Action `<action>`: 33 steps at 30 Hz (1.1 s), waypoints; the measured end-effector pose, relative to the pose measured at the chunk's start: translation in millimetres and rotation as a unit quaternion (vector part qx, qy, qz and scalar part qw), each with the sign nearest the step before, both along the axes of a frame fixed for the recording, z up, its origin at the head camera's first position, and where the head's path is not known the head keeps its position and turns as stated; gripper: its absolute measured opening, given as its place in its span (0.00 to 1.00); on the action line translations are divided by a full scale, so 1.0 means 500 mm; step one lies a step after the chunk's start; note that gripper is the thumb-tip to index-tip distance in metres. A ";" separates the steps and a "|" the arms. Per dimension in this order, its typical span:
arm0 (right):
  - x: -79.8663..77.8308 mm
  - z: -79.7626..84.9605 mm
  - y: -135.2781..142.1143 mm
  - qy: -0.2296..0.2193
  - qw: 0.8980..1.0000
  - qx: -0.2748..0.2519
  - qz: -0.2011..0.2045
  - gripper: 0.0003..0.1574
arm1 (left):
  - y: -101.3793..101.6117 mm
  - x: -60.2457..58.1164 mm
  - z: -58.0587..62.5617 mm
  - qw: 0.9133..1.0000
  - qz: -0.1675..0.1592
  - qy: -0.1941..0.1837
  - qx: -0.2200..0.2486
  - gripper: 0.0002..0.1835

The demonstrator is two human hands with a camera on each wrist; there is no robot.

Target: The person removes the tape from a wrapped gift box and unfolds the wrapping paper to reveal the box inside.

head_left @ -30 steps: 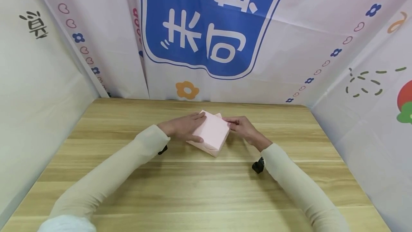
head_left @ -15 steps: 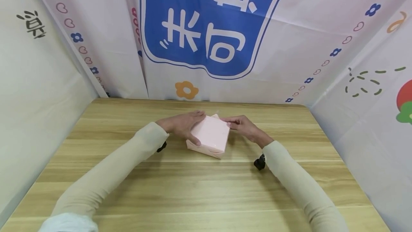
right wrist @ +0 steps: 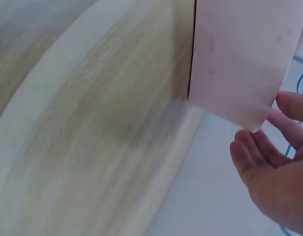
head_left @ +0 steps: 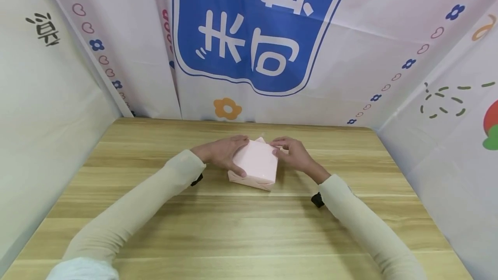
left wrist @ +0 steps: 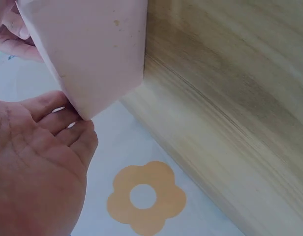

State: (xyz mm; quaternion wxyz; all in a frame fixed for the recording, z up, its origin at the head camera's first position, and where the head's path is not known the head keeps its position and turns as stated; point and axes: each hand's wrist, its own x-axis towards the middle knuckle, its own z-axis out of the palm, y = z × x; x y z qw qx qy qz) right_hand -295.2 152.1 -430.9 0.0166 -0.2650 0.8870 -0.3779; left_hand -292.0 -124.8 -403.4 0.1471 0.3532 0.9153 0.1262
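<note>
"Where are we seeing the pink box (head_left: 256,161)?"

"We are seeing it sitting on the wooden table (head_left: 249,228), towards the far edge, between both hands, with a small pointed flap (head_left: 260,140) showing at its far side."

"How are we finding the left hand (head_left: 222,152)?"

"It is resting spread along the box's left side, fingers fairly straight, thumb reaching the near edge."

"And the right hand (head_left: 296,155)?"

"Its bent fingers and thumb are meeting the far right corner; we aren't managing to tell whether they are pinching it."
</note>
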 end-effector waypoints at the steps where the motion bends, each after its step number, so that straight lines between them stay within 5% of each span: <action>1: 0.003 0.001 -0.001 0.024 1.000 0.018 0.001 0.20 | 0.002 0.000 -0.001 1.000 0.002 0.008 -0.001 0.62; 5: 0.016 0.005 0.000 0.088 0.993 0.074 -0.002 0.19 | 0.010 0.005 -0.002 0.999 0.017 0.040 -0.014 0.63; 14: 0.042 0.029 0.006 0.125 0.985 0.121 0.018 0.11 | 0.025 0.017 -0.002 0.995 0.041 0.084 -0.042 0.64; 33: 0.022 0.070 -0.014 0.044 0.983 0.170 0.051 0.02 | 0.033 0.027 -0.004 0.992 0.058 0.099 -0.053 0.64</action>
